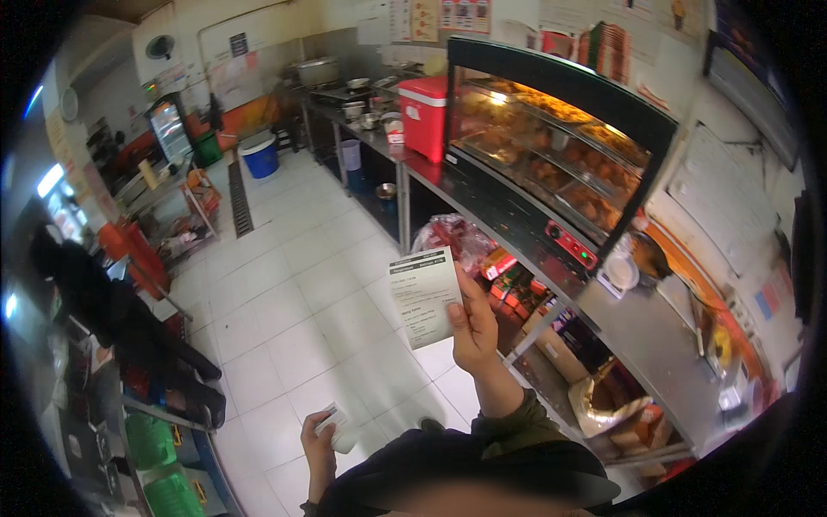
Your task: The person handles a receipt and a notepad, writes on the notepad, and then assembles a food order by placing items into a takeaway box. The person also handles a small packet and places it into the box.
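Observation:
In front of me my right hand (475, 323) holds up a white printed paper receipt (415, 302), pinched along its right edge between thumb and fingers. Lower and to the left, my left hand (317, 444) grips a smaller white slip of paper (343, 429), which curls at its bottom. Both hands are in the air above the tiled floor. A glass food warmer (551, 146) with lit shelves of browned food stands on the counter beyond my right hand.
A red cooler box (424, 116) stands left of the warmer. A steel counter (642, 336) runs along my right, with boxes and bags below. A blue bucket (258, 157) stands on the white tiled floor (293, 276). At the left is a person in dark clothes (121, 310), near green crates (151, 439).

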Motion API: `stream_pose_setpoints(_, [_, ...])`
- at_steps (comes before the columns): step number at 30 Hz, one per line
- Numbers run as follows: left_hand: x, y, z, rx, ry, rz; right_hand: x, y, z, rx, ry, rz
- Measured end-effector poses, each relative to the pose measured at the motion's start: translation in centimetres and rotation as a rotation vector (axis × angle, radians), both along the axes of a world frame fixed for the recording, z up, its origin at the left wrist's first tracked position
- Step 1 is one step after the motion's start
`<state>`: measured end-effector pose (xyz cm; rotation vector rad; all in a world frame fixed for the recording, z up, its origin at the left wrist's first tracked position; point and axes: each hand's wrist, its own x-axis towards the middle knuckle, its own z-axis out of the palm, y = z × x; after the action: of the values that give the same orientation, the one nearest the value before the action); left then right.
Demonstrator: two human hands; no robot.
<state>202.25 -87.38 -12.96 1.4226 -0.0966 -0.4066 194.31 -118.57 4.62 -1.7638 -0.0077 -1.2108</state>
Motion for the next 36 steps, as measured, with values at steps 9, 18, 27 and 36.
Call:
stream_pose_setpoints(9, [-0.3,-5.9,2.3,0.032,-0.024,0.087,8.5,-4.0,0.0,0.002,-0.097,0.238])
stream_pose_setpoints(18, [-6.9,-4.1,3.3,0.037,-0.068,0.558,15.6,0.6,-0.8,0.153,-0.325,0.643])
stream_pose_setpoints(27, [-12.8,-6.2,3.7,0.307,-0.036,0.835,17.3,4.5,-0.3,0.113,-0.279,0.862])
stream_pose_setpoints(36, [-13.1,-11.3,5.2,0.380,-0.382,0.820,13.6,3.5,-2.9,-0.021,0.174,1.395])
